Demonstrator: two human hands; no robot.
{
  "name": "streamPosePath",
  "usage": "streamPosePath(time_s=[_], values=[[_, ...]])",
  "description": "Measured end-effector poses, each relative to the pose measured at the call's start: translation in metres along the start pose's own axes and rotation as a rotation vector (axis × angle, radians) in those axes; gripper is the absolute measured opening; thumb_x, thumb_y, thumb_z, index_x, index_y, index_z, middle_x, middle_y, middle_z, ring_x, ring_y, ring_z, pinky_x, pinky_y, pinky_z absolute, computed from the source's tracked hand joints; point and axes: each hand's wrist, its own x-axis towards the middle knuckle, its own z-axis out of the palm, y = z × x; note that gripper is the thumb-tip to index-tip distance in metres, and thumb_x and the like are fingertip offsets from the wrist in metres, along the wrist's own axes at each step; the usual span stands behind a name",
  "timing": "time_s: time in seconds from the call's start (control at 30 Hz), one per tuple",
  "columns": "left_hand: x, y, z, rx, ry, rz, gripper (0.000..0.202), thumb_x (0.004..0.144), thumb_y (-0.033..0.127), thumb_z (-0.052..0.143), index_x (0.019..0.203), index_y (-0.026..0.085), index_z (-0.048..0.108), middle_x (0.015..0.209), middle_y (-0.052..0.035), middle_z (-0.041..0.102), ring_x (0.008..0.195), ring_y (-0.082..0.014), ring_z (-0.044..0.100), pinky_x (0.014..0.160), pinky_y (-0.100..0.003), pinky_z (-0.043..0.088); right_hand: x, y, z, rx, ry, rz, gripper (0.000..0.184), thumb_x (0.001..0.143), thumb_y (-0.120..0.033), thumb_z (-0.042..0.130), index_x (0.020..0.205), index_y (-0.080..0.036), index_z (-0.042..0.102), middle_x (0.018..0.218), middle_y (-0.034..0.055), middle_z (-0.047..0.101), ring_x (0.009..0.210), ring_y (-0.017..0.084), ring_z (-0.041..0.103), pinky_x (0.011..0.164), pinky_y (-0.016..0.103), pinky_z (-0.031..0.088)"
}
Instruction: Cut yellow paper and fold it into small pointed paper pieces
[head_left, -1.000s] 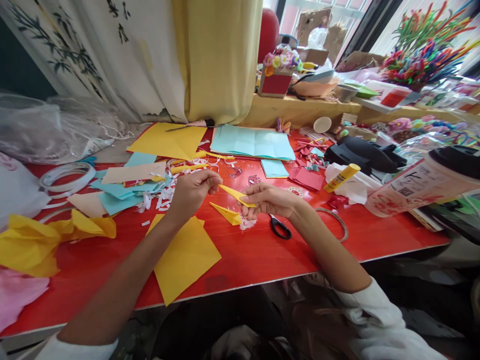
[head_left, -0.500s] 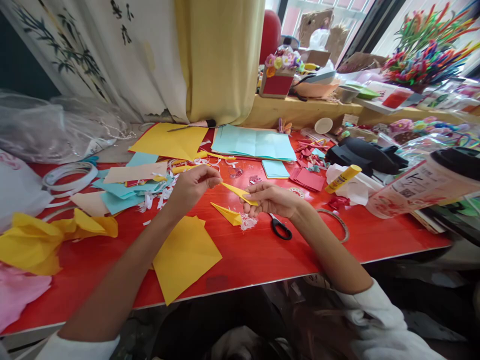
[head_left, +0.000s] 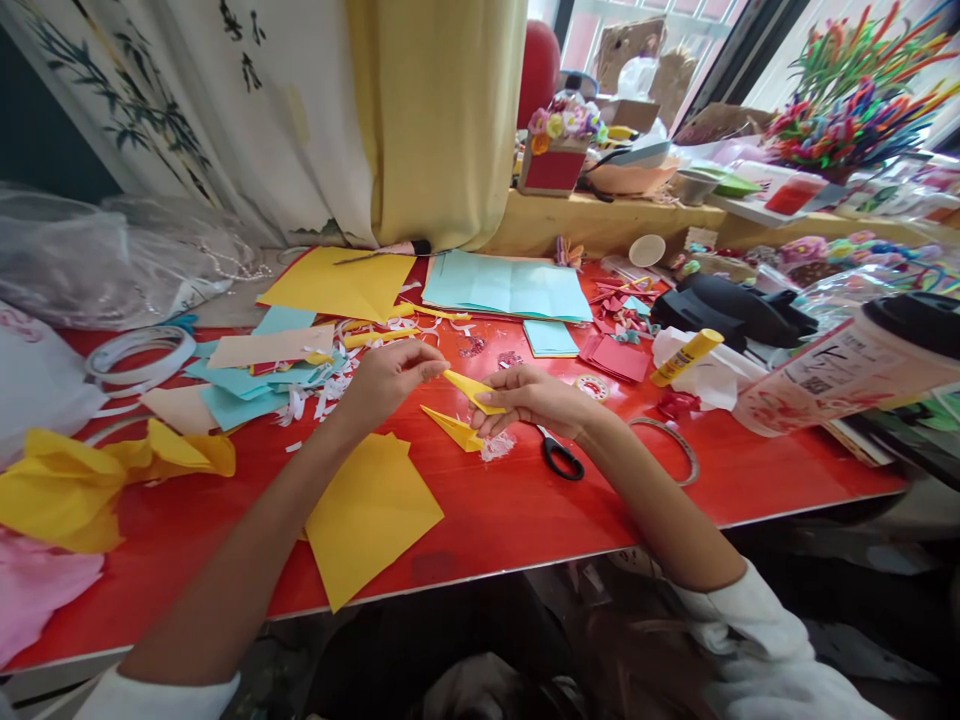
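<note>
Both hands hold a narrow folded yellow paper piece point(head_left: 471, 390) above the red table point(head_left: 525, 520). My left hand point(head_left: 386, 378) pinches its left tip between thumb and fingers. My right hand point(head_left: 529, 398) is closed on its right end. Just below them a second folded yellow piece point(head_left: 452, 427) lies on the table beside white paper scraps. A flat yellow sheet point(head_left: 367, 515) lies near the front edge under my left forearm.
Black-handled scissors point(head_left: 556, 455) lie right of my right hand. A yellow glue stick point(head_left: 685, 357), a large cup point(head_left: 847, 365), teal sheets point(head_left: 506, 285), tape rolls point(head_left: 135, 355), crumpled yellow paper point(head_left: 82, 480) and a wire ring point(head_left: 667, 445) crowd the table.
The hands have drawn slightly closer together, so less of the folded yellow piece shows between them. Nothing else on the table has moved.
</note>
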Motion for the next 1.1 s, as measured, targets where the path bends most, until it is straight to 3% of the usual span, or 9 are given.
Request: streamPosePath(time_s=[0.13, 0.3, 0.53, 0.63, 0.9, 0.97, 1.1], values=[[-0.001, -0.002, 0.005, 0.092, 0.064, 0.024, 0.016, 0.08, 0.031, 0.055, 0.073, 0.019, 0.063, 0.07, -0.0003, 0.063, 0.067, -0.0134, 0.055, 0.066, -0.025, 0.043, 0.002, 0.001, 0.002, -0.08, 0.0, -0.021, 0.028, 0.077, -0.037, 0.067, 0.082, -0.01, 0.064, 0.082, 0.0103, 0.07, 0.07, 0.013, 0.068, 0.07, 0.025, 0.054], [-0.002, -0.007, 0.011, 0.15, 0.085, 0.006, 0.016, 0.081, 0.024, 0.047, 0.071, 0.018, 0.058, 0.066, 0.0006, 0.06, 0.064, -0.0126, 0.054, 0.064, -0.025, 0.041, 0.006, 0.002, 0.01, -0.15, 0.094, -0.015, 0.028, 0.075, -0.038, 0.068, 0.078, -0.012, 0.061, 0.076, 0.0084, 0.069, 0.067, 0.014, 0.068, 0.066, 0.026, 0.055], [0.001, -0.013, 0.014, -0.022, 0.026, -0.155, 0.024, 0.08, 0.038, 0.051, 0.071, 0.018, 0.057, 0.063, -0.0001, 0.058, 0.059, -0.013, 0.053, 0.061, -0.025, 0.041, 0.009, 0.004, 0.012, -0.201, 0.191, -0.027, 0.02, 0.076, -0.031, 0.068, 0.075, -0.013, 0.059, 0.073, 0.007, 0.068, 0.066, 0.015, 0.068, 0.067, 0.03, 0.056], [0.002, -0.015, 0.012, 0.034, -0.016, -0.155, 0.026, 0.079, 0.044, 0.054, 0.073, 0.019, 0.059, 0.064, 0.0009, 0.058, 0.06, -0.0127, 0.051, 0.061, -0.025, 0.039, 0.008, 0.004, 0.011, -0.202, 0.176, -0.037, 0.017, 0.077, -0.029, 0.066, 0.076, -0.013, 0.06, 0.077, 0.0074, 0.069, 0.068, 0.014, 0.068, 0.069, 0.029, 0.056], [0.001, -0.012, 0.012, 0.151, 0.026, -0.137, 0.025, 0.084, 0.034, 0.045, 0.064, 0.018, 0.048, 0.061, 0.0013, 0.052, 0.058, -0.0122, 0.046, 0.058, -0.026, 0.034, 0.012, 0.008, 0.01, -0.236, 0.209, -0.027, 0.015, 0.081, -0.025, 0.062, 0.074, -0.013, 0.06, 0.072, 0.0069, 0.068, 0.065, 0.013, 0.067, 0.065, 0.027, 0.056], [0.001, -0.012, 0.011, 0.067, 0.054, -0.147, 0.028, 0.083, 0.037, 0.049, 0.063, 0.018, 0.05, 0.059, 0.0012, 0.052, 0.055, -0.0115, 0.047, 0.058, -0.026, 0.036, 0.012, 0.009, 0.009, -0.212, 0.204, -0.03, 0.017, 0.079, -0.029, 0.065, 0.074, -0.013, 0.06, 0.072, 0.0071, 0.069, 0.066, 0.014, 0.068, 0.065, 0.027, 0.056], [0.006, -0.014, 0.006, -0.333, 0.09, -0.197, 0.038, 0.081, 0.052, 0.052, 0.077, 0.015, 0.06, 0.069, -0.004, 0.06, 0.061, -0.0129, 0.055, 0.061, -0.027, 0.045, 0.01, 0.007, 0.007, -0.119, 0.187, -0.046, 0.021, 0.076, -0.033, 0.068, 0.076, -0.012, 0.061, 0.077, 0.0083, 0.07, 0.07, 0.014, 0.068, 0.07, 0.028, 0.055]])
